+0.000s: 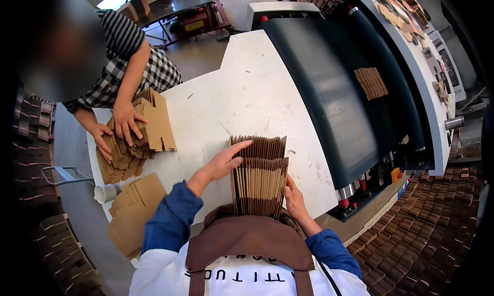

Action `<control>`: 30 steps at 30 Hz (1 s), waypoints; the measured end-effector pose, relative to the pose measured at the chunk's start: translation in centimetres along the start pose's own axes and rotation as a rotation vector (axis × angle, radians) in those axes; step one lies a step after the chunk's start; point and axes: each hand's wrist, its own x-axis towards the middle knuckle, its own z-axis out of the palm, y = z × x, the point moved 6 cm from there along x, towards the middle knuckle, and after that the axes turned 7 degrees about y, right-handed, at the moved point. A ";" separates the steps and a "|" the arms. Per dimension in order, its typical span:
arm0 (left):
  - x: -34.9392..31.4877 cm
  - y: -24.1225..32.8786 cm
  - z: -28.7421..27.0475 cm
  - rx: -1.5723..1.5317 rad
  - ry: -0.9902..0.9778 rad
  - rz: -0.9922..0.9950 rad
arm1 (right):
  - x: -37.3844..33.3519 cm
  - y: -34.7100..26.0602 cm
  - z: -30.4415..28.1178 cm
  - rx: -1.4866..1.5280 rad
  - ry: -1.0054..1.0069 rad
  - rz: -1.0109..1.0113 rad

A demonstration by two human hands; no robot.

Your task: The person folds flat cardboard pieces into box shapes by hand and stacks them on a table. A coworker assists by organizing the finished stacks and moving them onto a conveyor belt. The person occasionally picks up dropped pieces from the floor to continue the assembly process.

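A stack of brown folded cardboard blanks (261,185) stands on edge in front of my body, at the near edge of the white table (257,100). My left hand (222,161) is at its far left, index finger and thumb stretched apart over the upper edges of the blanks. My right hand (295,199) grips the right side of the stack; some of its fingers are hidden behind the cardboard. The near end of the stack meets my brown apron (252,239).
Across the table at left, a co-worker's hands (126,123) rest on a pile of cardboard blanks (159,118). Flat cardboard pieces (136,208) and a white cup (106,193) lie nearer. On the right runs a dark conveyor belt (329,90) carrying a small cardboard bundle (370,83). Bundled stacks (417,234) cover the lower right.
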 end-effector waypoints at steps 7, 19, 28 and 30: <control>8.7 0.5 6.1 0.019 -0.658 -0.149 | 1.5 -0.2 0.1 -0.038 -0.116 0.120; -2.6 -3.5 -3.2 0.109 0.468 -0.168 | 3.1 -0.6 0.3 0.000 -0.056 0.208; -7.9 -4.6 2.8 0.090 0.318 -0.110 | 5.2 -2.3 2.7 -0.052 -0.087 0.134; -6.9 -2.6 2.4 0.174 0.333 -0.068 | 5.7 -2.7 2.3 -0.052 -0.065 0.117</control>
